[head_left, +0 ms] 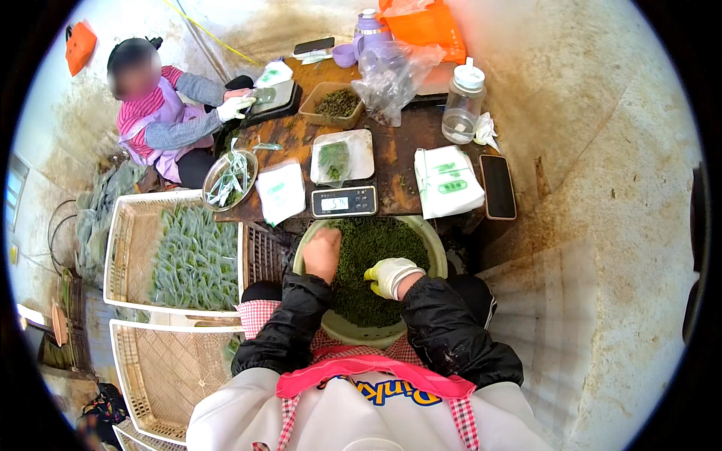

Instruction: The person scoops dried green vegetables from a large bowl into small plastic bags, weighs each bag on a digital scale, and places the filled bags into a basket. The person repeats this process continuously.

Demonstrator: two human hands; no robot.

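Observation:
A wide pale basin [433, 248] holds a heap of small dark green granules [383, 244]. My bare left hand [322, 254] is down at the left side of the heap, its fingertips hidden. My right hand [389, 276], in a white and yellow glove, dips into the middle of the heap with fingers curled; what they hold is unclear. Just beyond the basin a digital scale [344, 201] carries a white tray [361, 152] with a small clear bag of green material [332, 159] on it.
A wooden table [393, 143] holds bag stacks [448, 180], a bowl of ties [229, 177], a bottle [462, 105] and phone [498, 188]. A crate of filled bags [192, 255] and another crate [165, 376] stand left. A co-worker [158, 128] handles a bag at a second scale.

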